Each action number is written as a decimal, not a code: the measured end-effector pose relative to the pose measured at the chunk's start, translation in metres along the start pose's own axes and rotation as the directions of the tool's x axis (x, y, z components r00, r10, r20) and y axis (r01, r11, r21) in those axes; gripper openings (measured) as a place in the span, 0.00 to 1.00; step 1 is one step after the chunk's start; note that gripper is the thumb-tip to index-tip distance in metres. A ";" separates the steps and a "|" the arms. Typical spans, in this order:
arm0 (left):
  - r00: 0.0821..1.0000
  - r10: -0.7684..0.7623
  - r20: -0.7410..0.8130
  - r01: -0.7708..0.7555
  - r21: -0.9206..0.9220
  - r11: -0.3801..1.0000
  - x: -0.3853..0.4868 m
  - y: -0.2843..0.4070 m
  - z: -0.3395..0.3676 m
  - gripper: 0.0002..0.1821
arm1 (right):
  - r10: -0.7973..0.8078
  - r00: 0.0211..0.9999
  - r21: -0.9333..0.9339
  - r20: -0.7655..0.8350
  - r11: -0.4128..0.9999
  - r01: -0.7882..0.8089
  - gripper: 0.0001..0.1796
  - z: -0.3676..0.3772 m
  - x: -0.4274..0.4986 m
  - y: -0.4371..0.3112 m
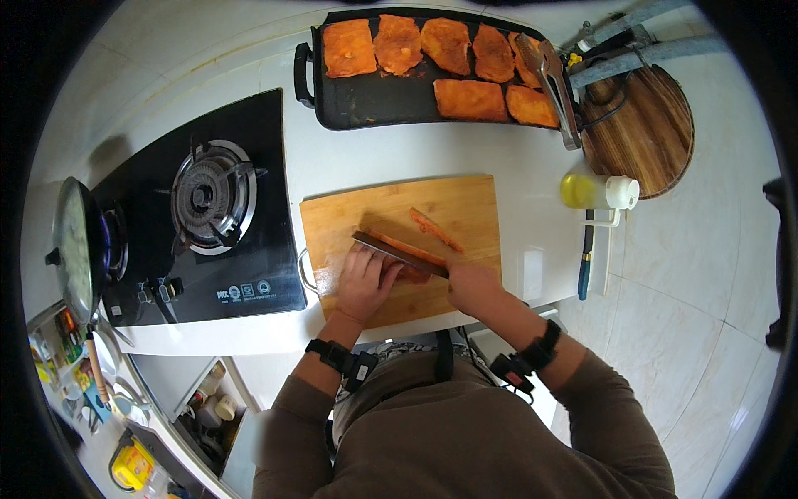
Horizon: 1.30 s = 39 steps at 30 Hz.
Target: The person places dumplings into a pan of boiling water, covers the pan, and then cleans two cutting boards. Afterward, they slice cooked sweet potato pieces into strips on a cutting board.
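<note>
My right hand [472,288] grips the handle of a kitchen knife, its blade [399,253] set slantwise across a seasoned orange-red meat slice [413,274]. My left hand [365,279] presses that slice against the wooden cutting board [474,196], fingertips close to the blade. Most of the slice is hidden under the left hand and the knife. Along the blade's far side runs a narrow edge of meat [408,246]. A separate cut strip [436,229] lies farther up the board.
Behind the board, a black electric griddle [374,103] bears several orange slices, with metal tongs [558,93] on its right end. At left are a gas hob [268,187] and a lidded pan [75,243]. An oil bottle [592,191], another knife [585,268] and a round wooden board [648,137] are at right.
</note>
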<state>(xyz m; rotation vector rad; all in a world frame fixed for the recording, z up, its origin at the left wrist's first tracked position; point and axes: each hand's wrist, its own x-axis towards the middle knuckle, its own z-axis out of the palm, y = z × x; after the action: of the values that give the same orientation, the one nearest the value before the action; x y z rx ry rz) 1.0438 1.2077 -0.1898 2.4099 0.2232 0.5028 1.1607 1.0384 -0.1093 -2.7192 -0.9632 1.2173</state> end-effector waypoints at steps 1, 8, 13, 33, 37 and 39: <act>1.000 0.015 -0.013 -0.015 -0.008 1.000 0.000 0.001 0.000 0.21 | -0.026 0.999 0.047 -0.023 0.999 0.027 0.13 0.003 0.005 0.000; 0.998 0.060 -0.028 -0.059 0.043 0.997 0.003 0.005 -0.008 0.17 | 0.010 1.000 0.133 -0.016 0.991 -0.008 0.12 -0.006 -0.006 0.010; 1.000 0.009 -0.001 -0.009 0.024 1.000 -0.004 0.004 -0.008 0.16 | 0.003 0.996 -0.089 0.087 0.996 0.004 0.10 -0.017 -0.024 0.002; 0.999 0.009 -0.051 -0.010 -0.010 1.000 -0.015 0.002 -0.006 0.14 | 0.029 0.994 -0.067 0.108 0.997 -0.022 0.14 -0.002 -0.017 -0.008; 0.999 0.000 -0.049 -0.002 -0.039 0.999 -0.014 0.003 -0.007 0.14 | -0.021 1.000 -0.006 0.005 1.000 0.021 0.15 0.016 0.002 -0.008; 0.999 0.013 -0.044 -0.015 -0.043 0.999 -0.014 0.004 -0.008 0.14 | -0.010 0.999 0.079 -0.038 0.997 0.013 0.14 0.017 0.004 -0.003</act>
<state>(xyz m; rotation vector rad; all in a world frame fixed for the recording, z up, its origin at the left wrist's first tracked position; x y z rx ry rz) 1.0281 1.2056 -0.1854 2.3611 0.2122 0.5621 1.1499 1.0391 -0.1233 -2.6624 -0.9054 1.1722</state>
